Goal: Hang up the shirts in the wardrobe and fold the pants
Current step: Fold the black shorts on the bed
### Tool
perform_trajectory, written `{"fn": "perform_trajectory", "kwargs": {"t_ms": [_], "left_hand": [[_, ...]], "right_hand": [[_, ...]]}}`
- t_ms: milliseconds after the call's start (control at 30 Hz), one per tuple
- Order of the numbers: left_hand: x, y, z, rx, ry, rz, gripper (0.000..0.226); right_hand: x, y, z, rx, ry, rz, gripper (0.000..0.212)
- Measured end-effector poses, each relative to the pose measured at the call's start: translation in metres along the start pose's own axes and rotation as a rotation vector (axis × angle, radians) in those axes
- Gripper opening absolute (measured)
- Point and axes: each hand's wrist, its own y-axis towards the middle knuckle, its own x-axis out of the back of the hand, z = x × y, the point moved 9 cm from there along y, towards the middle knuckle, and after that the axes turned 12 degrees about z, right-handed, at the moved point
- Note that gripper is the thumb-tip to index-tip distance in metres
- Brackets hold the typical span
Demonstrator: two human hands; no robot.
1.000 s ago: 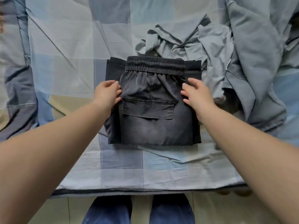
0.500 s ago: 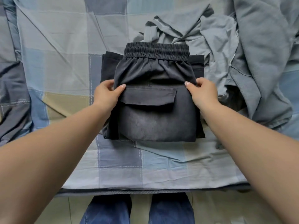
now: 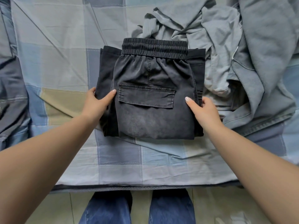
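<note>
One folded black pants [image 3: 153, 101] stack mid-bed; left hand [image 3: 97, 104] and right hand [image 3: 203, 110] each pinch a side edge. One gray shirt heap [image 3: 218, 38] touching behind-right. Checked sheet [image 3: 53, 46] free left.

You had one pair of folded dark pants [image 3: 153, 97] in front of you, one crumpled grey shirt [image 3: 210, 29] behind it, and one checked bedsheet [image 3: 64, 46] under both. Your two hands, left [image 3: 97, 104] and right [image 3: 205, 112], were in view, and two jean-clad legs [image 3: 139, 207].
</note>
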Motion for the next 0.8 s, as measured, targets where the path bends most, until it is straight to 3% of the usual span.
{"fn": "perform_trajectory", "kwargs": {"t_ms": [133, 233, 300, 500, 667, 800], "left_hand": [[-0.028, 0.005, -0.014, -0.003, 0.056, 0.184, 0.069], [-0.051, 0.006, -0.024, 0.004, 0.029, 0.289, 0.043], [-0.06, 0.002, -0.03, 0.015, -0.023, 0.327, 0.039], [-0.052, -0.026, -0.043, -0.045, -0.108, 0.325, 0.032], [-0.042, -0.064, -0.05, -0.064, -0.112, 0.348, 0.042], [-0.036, -0.112, -0.059, -0.087, -0.137, 0.386, 0.031]], "right_hand": [[-0.003, 0.013, 0.025, 0.04, -0.105, 0.047, 0.048], [-0.009, 0.013, 0.039, 0.112, -0.182, 0.02, 0.045], [-0.008, 0.007, 0.045, 0.168, -0.184, -0.018, 0.04], [0.008, -0.015, 0.051, 0.238, -0.103, 0.004, 0.023], [0.01, -0.058, 0.046, 0.222, 0.021, 0.121, 0.011], [0.018, -0.106, 0.039, 0.162, 0.186, 0.219, 0.016]]}}
